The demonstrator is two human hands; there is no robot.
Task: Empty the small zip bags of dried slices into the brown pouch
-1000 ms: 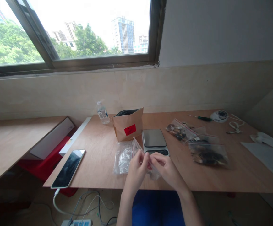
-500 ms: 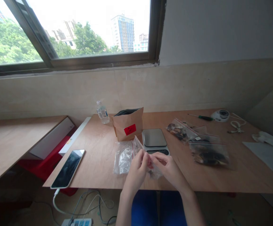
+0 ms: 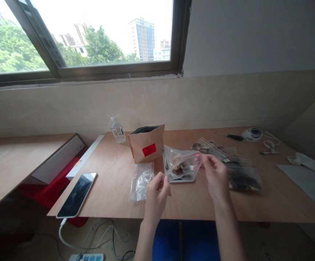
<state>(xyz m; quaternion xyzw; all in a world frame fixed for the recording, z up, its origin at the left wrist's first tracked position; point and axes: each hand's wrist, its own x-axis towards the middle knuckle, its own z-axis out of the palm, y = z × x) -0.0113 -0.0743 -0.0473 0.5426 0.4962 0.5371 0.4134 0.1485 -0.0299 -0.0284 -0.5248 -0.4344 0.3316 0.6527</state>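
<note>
A clear zip-lock bag (image 3: pixel 183 168) with a red seal line is stretched over the kitchen scale (image 3: pixel 184 181). Dried brown pieces, possibly mushrooms, and a small white item show through it. My right hand (image 3: pixel 214 172) pinches the bag's red-lined edge at the upper right. With fingers curled closed, my left hand (image 3: pixel 157 188) is at the bag's lower left corner. Just left of that hand lies a flat clear zip bag (image 3: pixel 141 183). Behind it a brown paper pouch (image 3: pixel 148 145) with a red label stands upright, its top open.
Several filled zip bags (image 3: pixel 243 179) lie to the right. Farther back are a screwdriver (image 3: pixel 235 137) and a white dome camera (image 3: pixel 252 134) with its cable. A water bottle (image 3: pixel 117 130) stands at the back left, and a charging phone (image 3: pixel 77 195) lies at the front left.
My hands have moved apart, my right hand going right and up. The filled zip bag, bunched between them before, is now spread out over the scale.
</note>
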